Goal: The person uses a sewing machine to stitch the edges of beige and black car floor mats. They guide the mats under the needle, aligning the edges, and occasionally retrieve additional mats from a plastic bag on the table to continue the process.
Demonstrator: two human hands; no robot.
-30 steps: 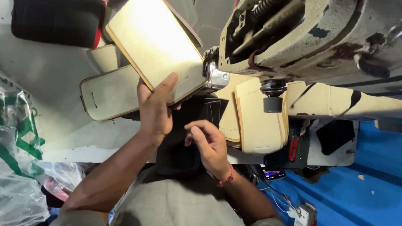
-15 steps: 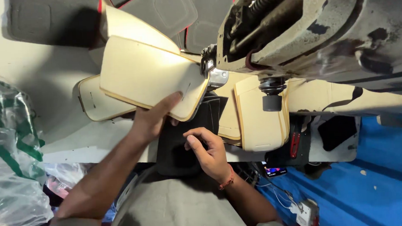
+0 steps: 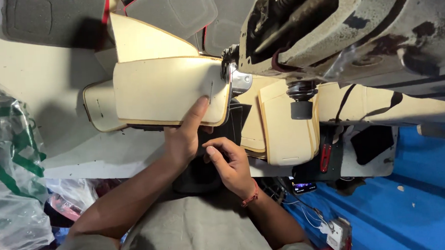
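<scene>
My left hand (image 3: 185, 137) grips a cream leather-like panel (image 3: 170, 92) by its lower right corner, thumb pressed on its face, and holds it flat against the sewing machine's needle area (image 3: 235, 81). My right hand (image 3: 229, 165) hovers just below, fingers loosely curled, over a black piece (image 3: 199, 174) at the table edge; I cannot tell whether it touches it. A red thread band circles that wrist. More cream panels (image 3: 284, 132) lie stacked under the machine head.
The large worn sewing machine head (image 3: 354, 27) fills the upper right. Grey padded pieces with red edging (image 3: 171, 11) lie at the top. Clear plastic bags (image 3: 6, 166) bulge at the left. Blue floor (image 3: 414, 196), cables and a white plug block (image 3: 337, 233) sit lower right.
My left hand has swung the cream panel from tilted to level and pushed it toward the needle. My right hand has stayed low by the black piece.
</scene>
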